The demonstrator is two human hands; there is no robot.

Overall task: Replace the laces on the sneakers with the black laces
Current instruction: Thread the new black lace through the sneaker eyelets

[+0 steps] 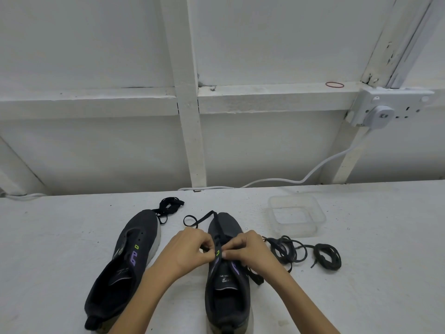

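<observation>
My left hand (190,249) and right hand (248,249) meet over the middle eyelets of the sneaker (226,292) in front of me on the tabletop (385,261). The fingers (207,248) of both hands are curled in tight, pinching the black lace (192,219) right where it crosses the tongue. One end of it loops out past the toe, and another trails by my right wrist. This lace is flat, soft and nearly weightless, so it will flop and twist if I hold it far back. I judge the best hold is close to the stiff tip, with thumb and forefinger, keeping it flat as it goes into a hole. The shoe's fabric upper gives under pressure, so I would steady the eyelet edge rather than the body. The second sneaker (130,256) lies to my left with bare eyelets, and a bundled black lace (169,206) is just behind its toe. To my right lie two dark coiled laces (286,249), likely the old ones, near a clear container (320,213).
</observation>
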